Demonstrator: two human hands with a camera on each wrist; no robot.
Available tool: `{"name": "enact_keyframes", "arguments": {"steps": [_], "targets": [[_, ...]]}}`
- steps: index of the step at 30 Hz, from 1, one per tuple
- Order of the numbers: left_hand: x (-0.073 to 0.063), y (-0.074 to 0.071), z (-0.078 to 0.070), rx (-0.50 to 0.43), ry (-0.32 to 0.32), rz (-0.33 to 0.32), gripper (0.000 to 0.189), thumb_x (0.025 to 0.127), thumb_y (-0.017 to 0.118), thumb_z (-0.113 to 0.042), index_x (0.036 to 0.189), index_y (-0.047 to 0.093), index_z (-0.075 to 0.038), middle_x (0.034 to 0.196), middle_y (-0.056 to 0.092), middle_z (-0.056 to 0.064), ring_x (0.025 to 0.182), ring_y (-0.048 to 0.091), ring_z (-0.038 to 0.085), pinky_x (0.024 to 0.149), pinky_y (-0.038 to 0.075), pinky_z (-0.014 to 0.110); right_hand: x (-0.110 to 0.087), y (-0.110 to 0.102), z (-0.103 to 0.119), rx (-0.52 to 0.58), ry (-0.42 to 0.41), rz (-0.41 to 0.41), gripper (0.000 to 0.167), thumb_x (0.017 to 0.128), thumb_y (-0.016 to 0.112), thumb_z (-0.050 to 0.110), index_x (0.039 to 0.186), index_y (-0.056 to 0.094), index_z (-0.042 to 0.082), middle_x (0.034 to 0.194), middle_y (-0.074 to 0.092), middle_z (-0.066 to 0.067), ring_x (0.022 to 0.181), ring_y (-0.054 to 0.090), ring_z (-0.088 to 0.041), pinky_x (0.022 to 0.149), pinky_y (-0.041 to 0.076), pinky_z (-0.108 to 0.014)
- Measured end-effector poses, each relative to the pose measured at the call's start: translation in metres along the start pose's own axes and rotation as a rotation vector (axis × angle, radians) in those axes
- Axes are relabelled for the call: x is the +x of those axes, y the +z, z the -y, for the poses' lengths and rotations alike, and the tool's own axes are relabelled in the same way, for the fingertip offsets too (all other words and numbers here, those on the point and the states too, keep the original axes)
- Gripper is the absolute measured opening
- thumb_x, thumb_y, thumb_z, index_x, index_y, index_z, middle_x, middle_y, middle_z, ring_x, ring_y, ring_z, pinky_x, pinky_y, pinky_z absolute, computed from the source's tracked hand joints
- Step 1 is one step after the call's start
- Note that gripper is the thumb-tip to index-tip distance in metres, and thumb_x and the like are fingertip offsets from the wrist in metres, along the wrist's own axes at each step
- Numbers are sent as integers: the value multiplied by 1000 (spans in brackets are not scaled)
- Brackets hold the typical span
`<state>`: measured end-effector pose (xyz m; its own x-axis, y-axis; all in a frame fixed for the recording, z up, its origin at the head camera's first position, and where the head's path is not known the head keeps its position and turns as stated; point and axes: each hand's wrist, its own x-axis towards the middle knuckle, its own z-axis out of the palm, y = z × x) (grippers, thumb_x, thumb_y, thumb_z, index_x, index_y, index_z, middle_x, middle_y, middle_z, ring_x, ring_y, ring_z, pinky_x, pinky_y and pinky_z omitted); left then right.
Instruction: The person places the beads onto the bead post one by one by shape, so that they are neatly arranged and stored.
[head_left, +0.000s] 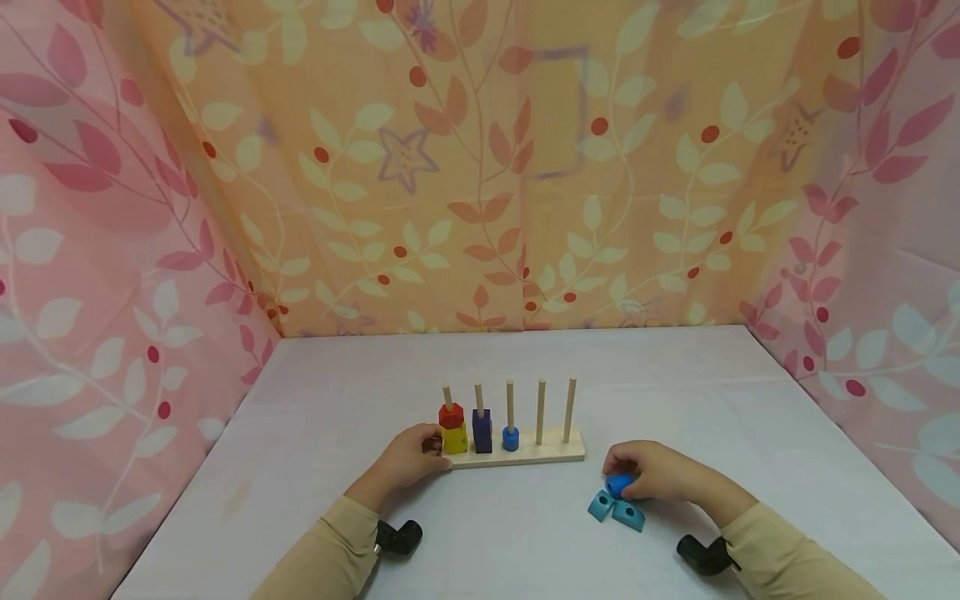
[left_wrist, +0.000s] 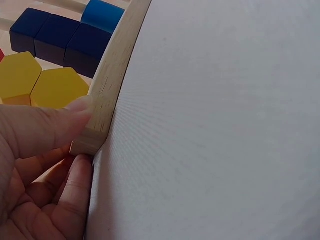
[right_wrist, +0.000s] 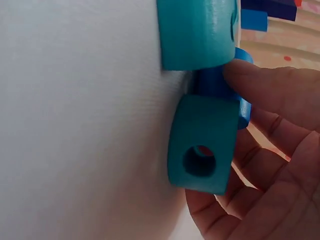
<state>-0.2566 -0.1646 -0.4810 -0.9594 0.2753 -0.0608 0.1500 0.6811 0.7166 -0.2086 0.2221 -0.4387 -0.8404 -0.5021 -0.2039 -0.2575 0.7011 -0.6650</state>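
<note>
Now the left hand (head_left: 409,456) pinches the base (head_left: 517,459); the right hand (head_left: 660,472), a bead (head_left: 618,486).

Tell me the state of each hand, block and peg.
Left hand: gripping the base
Right hand: pinching a blue block
Teal blocks: loose on the table
Yellow blocks: on leftmost peg
Red block: above the yellow
Dark blue blocks: on second peg
Other blue block: on middle peg
Right two pegs: bare
</note>
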Motion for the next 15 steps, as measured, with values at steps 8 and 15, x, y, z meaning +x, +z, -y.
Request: {"name": "enact_keyframes", "arguments": {"steps": [8, 15], "targets": [[1, 0, 2, -7, 4, 2, 33, 74, 76, -18, 102, 59, -11, 93, 56, 0, 85, 50, 17, 81, 43, 36, 5, -4, 3, -7, 14, -96, 23, 76, 73, 14, 95, 60, 14, 85, 55, 2, 78, 49, -17, 64, 46, -29], [0, 0, 1, -8, -8, -1, 35, 75, 75, -20, 105, 59, -12, 95, 56, 0, 87, 50, 17, 83, 43, 38, 7, -17, 11, 88, 47, -203, 28, 77, 72, 18, 102, 60, 14, 87, 57, -1, 78, 50, -19, 63, 47, -27]]}}
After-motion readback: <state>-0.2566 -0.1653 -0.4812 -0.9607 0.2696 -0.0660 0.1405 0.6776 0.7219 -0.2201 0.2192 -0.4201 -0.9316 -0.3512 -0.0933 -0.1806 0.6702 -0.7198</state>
